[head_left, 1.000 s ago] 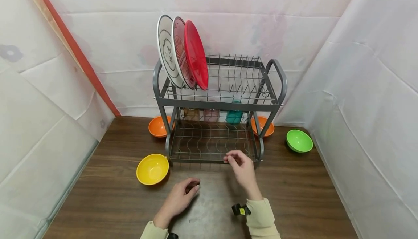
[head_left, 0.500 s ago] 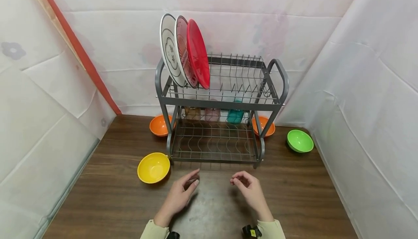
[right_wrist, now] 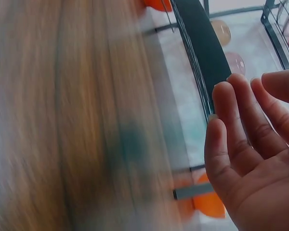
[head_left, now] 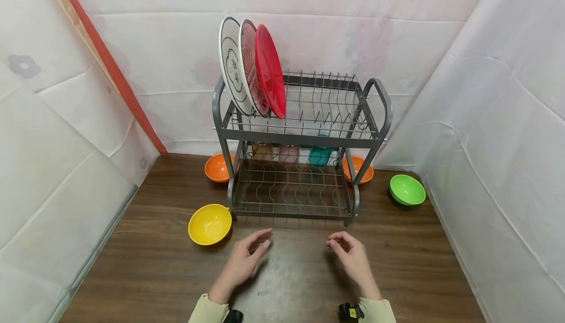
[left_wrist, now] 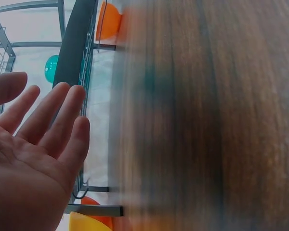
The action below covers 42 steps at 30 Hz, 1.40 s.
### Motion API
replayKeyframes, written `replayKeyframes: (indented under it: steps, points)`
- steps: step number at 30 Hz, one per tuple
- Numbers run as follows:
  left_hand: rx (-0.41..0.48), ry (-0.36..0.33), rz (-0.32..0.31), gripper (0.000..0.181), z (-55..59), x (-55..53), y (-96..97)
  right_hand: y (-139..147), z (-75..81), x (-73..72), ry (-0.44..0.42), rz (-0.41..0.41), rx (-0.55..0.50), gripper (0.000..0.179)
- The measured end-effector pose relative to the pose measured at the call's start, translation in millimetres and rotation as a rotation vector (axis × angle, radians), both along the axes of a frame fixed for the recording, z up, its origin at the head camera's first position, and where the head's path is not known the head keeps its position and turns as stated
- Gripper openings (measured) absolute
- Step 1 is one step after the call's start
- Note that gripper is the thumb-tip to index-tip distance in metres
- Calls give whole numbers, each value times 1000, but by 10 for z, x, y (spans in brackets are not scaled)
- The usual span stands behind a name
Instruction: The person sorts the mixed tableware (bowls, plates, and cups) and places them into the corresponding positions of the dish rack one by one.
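Observation:
My left hand [head_left: 242,260] hovers over the table in front of the dish rack, fingers relaxed around nothing. The yellow bowl [head_left: 210,224] is the thing nearest to it, just to its left. My right hand [head_left: 353,260], also holding nothing, has loosely bent fingers and stays before the rack's right front corner. The two-tier grey dish rack [head_left: 300,141] stands behind both hands. On its upper tier, at the left, stand a white patterned plate [head_left: 230,63], a white plate with a red pattern [head_left: 248,53] and a red plate [head_left: 270,72]. Both wrist views show spread, bare fingers.
Orange bowls [head_left: 216,168] [head_left: 358,170] sit at either side of the rack, and a green bowl [head_left: 407,189] is at the far right. Brown, pink and teal cups [head_left: 320,155] show through the lower tier. Pale cloth walls [head_left: 499,117] border the wooden table [head_left: 145,264].
My right hand has drawn back from the rack's lower front edge and shifted right. The left hand has stayed nearly in place, its fingers extending a little. The plates and bowls have not been moved.

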<state>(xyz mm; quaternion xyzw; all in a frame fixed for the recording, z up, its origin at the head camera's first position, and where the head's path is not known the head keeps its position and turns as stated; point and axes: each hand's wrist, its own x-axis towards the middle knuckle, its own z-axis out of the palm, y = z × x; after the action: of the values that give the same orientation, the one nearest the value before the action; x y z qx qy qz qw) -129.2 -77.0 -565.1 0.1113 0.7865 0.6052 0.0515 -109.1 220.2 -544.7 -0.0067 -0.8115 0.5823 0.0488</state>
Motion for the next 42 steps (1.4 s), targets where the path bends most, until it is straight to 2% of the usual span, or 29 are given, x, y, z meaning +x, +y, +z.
replayKeyframes:
  steps: [5,13,22,27,33,38,42]
  points:
    - [-13,-3,-28,32,52,6,19,278,-168,-66,43,-80,79,7]
    - [-49,-25,-70,33,69,23,45,725,-117,-209,130,-202,275,5]
    - [-11,-27,-150,34,33,33,99,1230,-84,-432,220,-322,442,17]
    - [-25,-51,-194,34,34,41,118,1492,-57,-564,207,-315,539,36]
    - [-39,-73,-225,35,41,37,101,1695,-83,-724,84,-247,648,56]
    - [-63,-78,-232,35,31,29,84,1761,-135,-786,36,-210,700,58]
    - [-99,-68,-228,34,7,24,73,1756,-156,-801,50,-239,704,53]
